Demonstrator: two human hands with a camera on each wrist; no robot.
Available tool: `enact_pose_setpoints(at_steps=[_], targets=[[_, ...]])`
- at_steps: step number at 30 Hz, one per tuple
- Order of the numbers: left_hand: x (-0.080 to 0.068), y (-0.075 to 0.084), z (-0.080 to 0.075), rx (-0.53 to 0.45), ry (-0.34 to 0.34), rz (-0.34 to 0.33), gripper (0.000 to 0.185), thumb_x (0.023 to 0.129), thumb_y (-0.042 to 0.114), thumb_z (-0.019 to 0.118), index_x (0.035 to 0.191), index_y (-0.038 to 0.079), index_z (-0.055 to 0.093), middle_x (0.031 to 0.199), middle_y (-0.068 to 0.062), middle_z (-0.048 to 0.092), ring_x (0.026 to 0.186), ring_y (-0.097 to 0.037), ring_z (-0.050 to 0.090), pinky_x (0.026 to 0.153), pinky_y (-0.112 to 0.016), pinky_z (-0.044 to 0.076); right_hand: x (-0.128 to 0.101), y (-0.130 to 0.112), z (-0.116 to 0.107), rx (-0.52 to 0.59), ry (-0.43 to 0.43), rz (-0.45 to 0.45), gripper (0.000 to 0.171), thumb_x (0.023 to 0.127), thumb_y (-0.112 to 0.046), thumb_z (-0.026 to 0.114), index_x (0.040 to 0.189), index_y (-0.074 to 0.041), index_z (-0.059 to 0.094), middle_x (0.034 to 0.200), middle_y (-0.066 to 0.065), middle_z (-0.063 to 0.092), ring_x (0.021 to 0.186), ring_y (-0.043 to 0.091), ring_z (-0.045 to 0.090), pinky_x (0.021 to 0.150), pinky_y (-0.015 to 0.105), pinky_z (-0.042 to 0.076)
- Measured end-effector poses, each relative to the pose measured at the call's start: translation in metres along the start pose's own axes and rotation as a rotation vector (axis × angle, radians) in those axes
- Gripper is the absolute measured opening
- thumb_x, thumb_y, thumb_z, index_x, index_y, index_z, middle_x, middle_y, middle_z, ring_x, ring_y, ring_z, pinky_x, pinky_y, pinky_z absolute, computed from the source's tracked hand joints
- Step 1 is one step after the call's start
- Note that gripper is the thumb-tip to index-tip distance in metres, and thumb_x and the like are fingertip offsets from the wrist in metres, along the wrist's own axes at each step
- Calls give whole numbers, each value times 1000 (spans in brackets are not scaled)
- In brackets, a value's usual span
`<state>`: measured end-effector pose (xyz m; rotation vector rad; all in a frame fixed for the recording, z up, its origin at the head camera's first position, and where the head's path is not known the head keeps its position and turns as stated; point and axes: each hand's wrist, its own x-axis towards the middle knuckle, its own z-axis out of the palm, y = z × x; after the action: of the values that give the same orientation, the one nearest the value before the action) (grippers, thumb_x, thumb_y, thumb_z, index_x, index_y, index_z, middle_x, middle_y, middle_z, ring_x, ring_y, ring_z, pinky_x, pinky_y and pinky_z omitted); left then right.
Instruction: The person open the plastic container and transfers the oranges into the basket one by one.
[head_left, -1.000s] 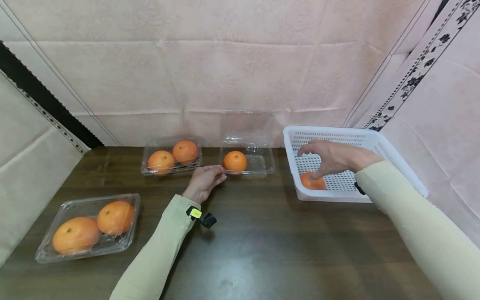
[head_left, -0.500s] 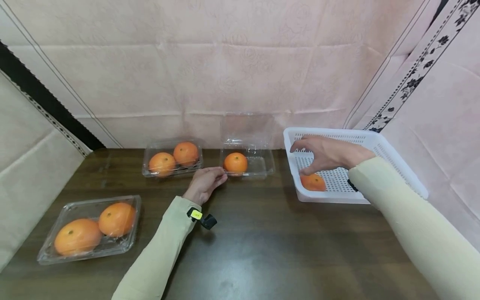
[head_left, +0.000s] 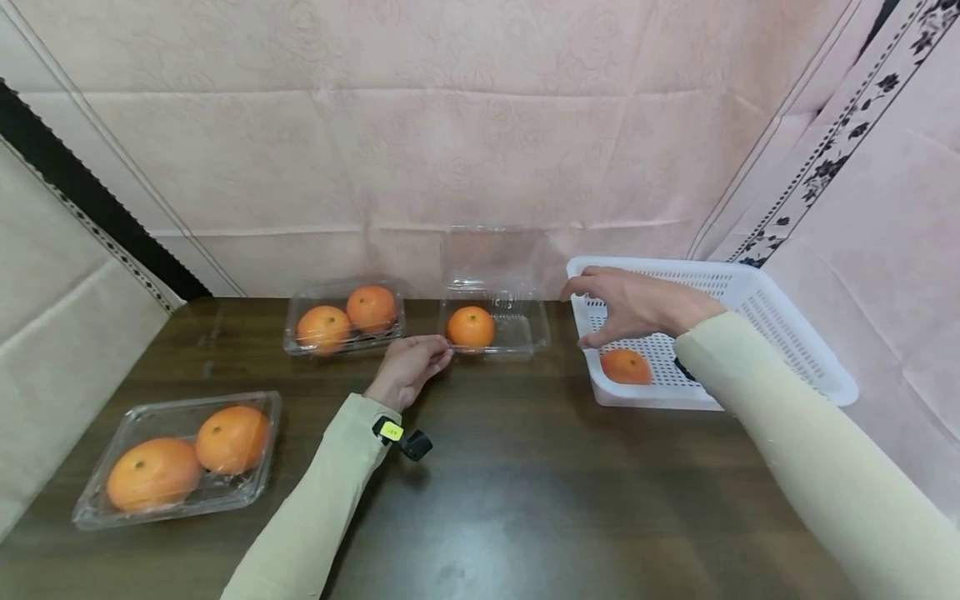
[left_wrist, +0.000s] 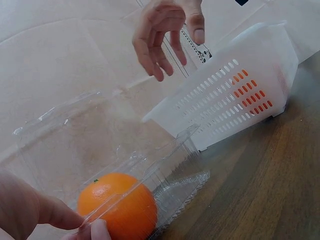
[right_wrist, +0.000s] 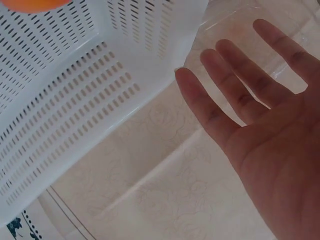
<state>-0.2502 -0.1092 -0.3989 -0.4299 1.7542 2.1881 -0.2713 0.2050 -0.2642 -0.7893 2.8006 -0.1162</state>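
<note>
Head view: left hand pinched box at centre, apparently steadying it; right hand, spread apart, overhung basket at right.

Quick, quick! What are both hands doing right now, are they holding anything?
Left hand: holding, pinching the edge of the open clear box.
Right hand: open, holding nothing, at the white basket.
</note>
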Motion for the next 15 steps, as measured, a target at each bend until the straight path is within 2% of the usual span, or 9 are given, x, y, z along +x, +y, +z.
enact_pose_setpoints(at_steps=[9, 15], targets=[[0, 3, 0, 11, -1, 19, 28, 103, 9, 57, 129, -3, 61, 112, -6, 61, 94, -11, 62, 87, -17, 59, 9, -5, 0, 6, 9, -22, 66, 82, -37, 84, 140, -22, 56, 134, 4, 58, 126, 28, 55, 109, 52, 51], [2, 0, 1, 3, -9, 15, 30, 103, 8, 57, 130, -5, 60, 111, -6, 61, 94, -10, 63, 86, -17, 59, 16, -8, 5, 15, -4, -31, 65, 83, -37, 83, 141, -22, 55, 139, 6, 56, 128, 29, 54, 111, 53, 49]])
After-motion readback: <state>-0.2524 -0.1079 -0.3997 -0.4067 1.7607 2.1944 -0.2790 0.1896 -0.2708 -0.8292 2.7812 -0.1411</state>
